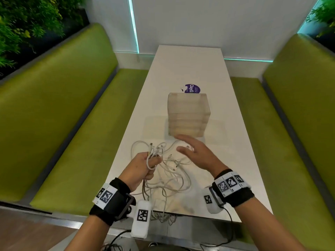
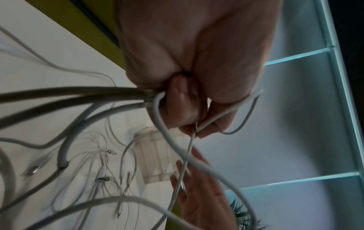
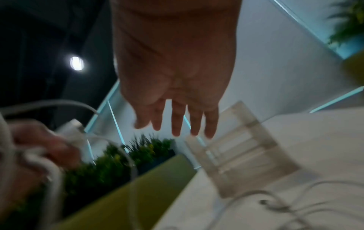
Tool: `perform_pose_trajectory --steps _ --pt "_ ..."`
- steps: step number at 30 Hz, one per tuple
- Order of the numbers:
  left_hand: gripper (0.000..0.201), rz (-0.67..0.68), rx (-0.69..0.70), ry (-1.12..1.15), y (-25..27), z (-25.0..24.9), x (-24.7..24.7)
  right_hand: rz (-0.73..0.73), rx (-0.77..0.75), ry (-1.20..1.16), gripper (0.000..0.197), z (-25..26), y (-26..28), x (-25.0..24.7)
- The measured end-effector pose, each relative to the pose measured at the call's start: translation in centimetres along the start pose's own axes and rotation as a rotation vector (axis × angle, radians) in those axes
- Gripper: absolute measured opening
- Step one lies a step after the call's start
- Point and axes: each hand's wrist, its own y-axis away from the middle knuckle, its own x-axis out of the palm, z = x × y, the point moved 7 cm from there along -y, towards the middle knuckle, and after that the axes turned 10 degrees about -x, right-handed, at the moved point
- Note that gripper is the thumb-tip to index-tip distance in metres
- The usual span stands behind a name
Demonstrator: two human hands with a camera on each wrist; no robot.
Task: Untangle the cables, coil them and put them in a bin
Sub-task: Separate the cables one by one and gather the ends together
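A tangle of white cables (image 1: 168,171) lies on the near part of the white table (image 1: 188,66), some strands hanging over its front edge. My left hand (image 1: 145,165) grips a bunch of those cables (image 2: 122,96) in a fist, lifted slightly, plug ends sticking up past the knuckles. My right hand (image 1: 192,149) hovers flat above the tangle with fingers (image 3: 177,123) straight and spread, holding nothing. A stack of clear plastic bins (image 1: 188,115) stands just beyond both hands; the bins (image 3: 238,149) lie right under the right fingertips.
A purple round sticker (image 1: 192,88) lies on the table behind the bins. Green bench seats (image 1: 59,113) flank the table on both sides. A white wall closes the far end. Plants (image 1: 27,20) line the upper left.
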Motion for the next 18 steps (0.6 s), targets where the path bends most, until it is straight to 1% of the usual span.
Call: perform_pose_trajectory --steps 1,2,3,4,6,7,9,11,12,13,14,16,18 --pt "0.029 0.016 -0.002 -0.048 0.1 -0.1 0.5 0.076 0.03 -0.15 0.057 1.8 0.3 0.9" --pt "0.029 0.023 -0.002 -0.108 0.2 -0.1 1.0 0.148 0.063 -0.236 0.068 3.1 0.6 1.8" --pt "0.027 0.024 -0.003 -0.172 0.2 -0.1 1.4 0.206 0.086 -0.27 0.075 4.1 0.9 2.6" --pt "0.026 0.027 -0.003 -0.233 0.3 -0.2 1.9 0.241 0.105 -0.274 0.076 4.7 1.2 3.1" --pt "0.029 0.043 0.003 -0.331 0.4 -0.2 2.6 0.242 0.149 -0.255 0.075 5.2 1.6 3.5" --pt "0.028 0.048 0.005 -0.361 0.5 -0.1 2.8 0.217 0.164 -0.245 0.072 5.2 1.6 3.4" --pt "0.02 0.042 0.0 -0.348 0.6 0.1 2.6 0.161 0.157 -0.262 0.055 4.9 1.7 2.9" --pt "0.019 0.04 0.004 -0.263 0.7 0.4 2.0 0.126 0.147 -0.354 0.035 4.2 2.0 2.4" --pt "0.017 0.034 0.0 -0.211 0.6 0.6 1.6 0.111 0.154 -0.404 0.03 3.8 2.2 2.2" --pt "0.011 0.026 -0.003 -0.163 0.7 0.6 1.2 0.103 0.171 -0.447 0.027 3.4 2.6 2.0" --pt "0.01 0.018 -0.002 -0.125 0.7 0.7 0.8 0.106 0.187 -0.48 0.026 3.2 2.9 2.0" --pt "0.018 0.02 -0.01 -0.094 0.7 0.8 0.2 0.141 0.195 -0.535 0.025 3.3 3.5 2.4" --pt "0.017 0.042 -0.004 -0.103 0.8 0.7 0.3 0.165 0.186 -0.57 0.026 3.8 3.9 2.9"
